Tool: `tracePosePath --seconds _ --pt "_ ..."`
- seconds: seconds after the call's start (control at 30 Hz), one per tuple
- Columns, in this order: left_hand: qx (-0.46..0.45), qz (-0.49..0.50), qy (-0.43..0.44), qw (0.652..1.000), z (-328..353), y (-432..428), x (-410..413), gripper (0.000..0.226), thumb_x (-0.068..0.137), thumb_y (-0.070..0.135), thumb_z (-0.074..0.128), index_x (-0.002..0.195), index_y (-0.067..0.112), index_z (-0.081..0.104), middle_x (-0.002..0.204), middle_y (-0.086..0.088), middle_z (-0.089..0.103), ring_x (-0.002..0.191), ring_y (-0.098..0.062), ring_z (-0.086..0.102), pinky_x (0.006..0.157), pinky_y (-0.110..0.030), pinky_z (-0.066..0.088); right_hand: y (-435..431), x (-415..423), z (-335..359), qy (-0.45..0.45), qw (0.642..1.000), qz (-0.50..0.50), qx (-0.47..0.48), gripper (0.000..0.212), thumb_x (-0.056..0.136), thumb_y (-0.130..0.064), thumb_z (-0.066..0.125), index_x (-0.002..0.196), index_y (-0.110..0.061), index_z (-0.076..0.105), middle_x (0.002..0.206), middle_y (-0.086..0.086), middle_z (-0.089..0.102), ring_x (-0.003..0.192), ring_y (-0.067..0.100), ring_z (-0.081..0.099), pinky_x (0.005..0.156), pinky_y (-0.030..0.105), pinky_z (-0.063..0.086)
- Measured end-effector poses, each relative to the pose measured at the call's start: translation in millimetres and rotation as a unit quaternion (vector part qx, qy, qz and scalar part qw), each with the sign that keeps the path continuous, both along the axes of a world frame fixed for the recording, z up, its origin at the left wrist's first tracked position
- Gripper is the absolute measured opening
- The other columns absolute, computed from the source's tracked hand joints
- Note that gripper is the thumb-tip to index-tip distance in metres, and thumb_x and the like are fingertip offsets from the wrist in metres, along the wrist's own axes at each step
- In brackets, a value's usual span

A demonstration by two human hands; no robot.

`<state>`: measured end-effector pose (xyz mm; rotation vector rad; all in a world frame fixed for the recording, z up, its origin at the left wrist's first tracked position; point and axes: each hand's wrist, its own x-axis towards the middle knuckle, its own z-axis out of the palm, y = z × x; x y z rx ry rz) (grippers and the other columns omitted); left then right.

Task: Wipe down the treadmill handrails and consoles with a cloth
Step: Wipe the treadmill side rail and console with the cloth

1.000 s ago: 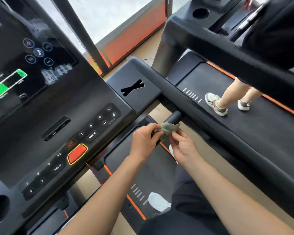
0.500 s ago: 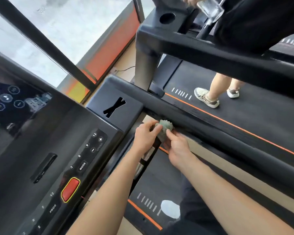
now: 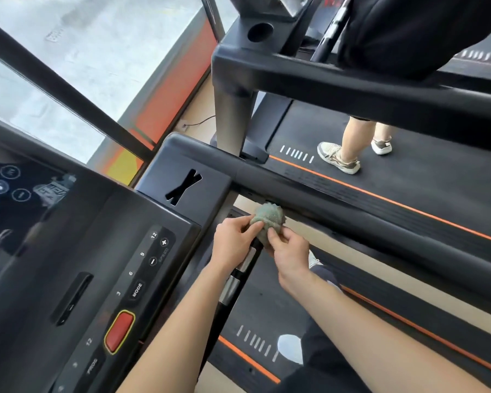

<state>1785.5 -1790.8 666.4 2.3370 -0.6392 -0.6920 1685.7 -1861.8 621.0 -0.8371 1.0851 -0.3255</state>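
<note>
Head view: left hand (image 3: 234, 241) and right hand (image 3: 288, 255) both pinch the bunched cloth (image 3: 268, 222), capped over the grip (image 3: 240, 275) end at their 12 o'clock. I judge the loose wad may slip off onto the belt (image 3: 270, 304) at 6 o'clock. The left forearm could also nudge console (image 3: 97, 251) keys at 9 o'clock.

A: What carries everything here?
B: A pale beige floor (image 3: 318, 235). It shows as a strip between two machines and again by the window.
A: And what stands on it?
B: The near treadmill (image 3: 267, 304) and a second treadmill (image 3: 423, 177), side by side with a gap between them. A thin black cable (image 3: 199, 123) lies on the floor by the second one's grey upright.
A: Anything on the belts?
B: A white shoe (image 3: 289, 347) on the near one. A pair of pale trainers (image 3: 338, 158), worn by another person, is on the other.
</note>
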Motion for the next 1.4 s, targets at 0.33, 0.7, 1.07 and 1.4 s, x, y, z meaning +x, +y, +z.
tracePosePath --seconds 0.33,0.7,1.07,1.4 --pt "0.091 -0.047 -0.185 0.977 13.9 46.3 -24.7 0.027 0.081 0.044 0.075 0.07 0.02 0.069 0.05 0.002 0.052 0.056 -0.024 0.05 0.057 -0.035 0.049 6.1 -29.7 31.4 0.099 0.962 0.135 -0.216 0.015 0.082 -0.012 0.077 0.081 -0.026 0.074 0.072 -0.01 0.074 0.072 0.008 0.069 0.079 0.039 0.059" --pt "-0.13 0.087 -0.116 0.981 52.1 -14.2 2.7 0.027 0.076 0.037 0.087 0.098 0.034 0.071 0.082 0.016 0.068 0.07 -0.004 0.059 0.071 -0.03 0.054 -74.2 28.6 81.9 0.09 0.819 0.119 -0.553 0.043 0.076 -0.007 0.079 0.118 -0.01 0.07 0.101 0.003 0.065 0.09 0.027 0.062 0.085 0.034 0.05" --pt "-0.183 0.147 0.074 0.969 41.4 -33.8 55.1 0.016 0.084 0.018 0.081 0.092 0.025 0.068 0.082 0.001 0.072 0.071 -0.014 0.066 0.066 -0.034 0.057 -128.7 65.9 84.3 0.055 0.829 0.256 -0.495 0.013 0.08 -0.016 0.077 0.09 -0.021 0.072 0.083 -0.009 0.073 0.074 0.012 0.066 0.08 0.037 0.055" --pt "-0.121 0.09 -0.139 0.979 55.6 -20.2 100.1 0.003 0.084 0.024 0.083 0.086 0.023 0.081 0.077 0.008 0.068 0.07 -0.008 0.062 0.069 -0.029 0.053 -144.4 102.7 85.9 0.045 0.795 0.285 -0.534 0.016 0.087 -0.022 0.075 0.101 -0.017 0.079 0.096 0.0 0.075 0.086 0.02 0.067 0.088 0.039 0.053"
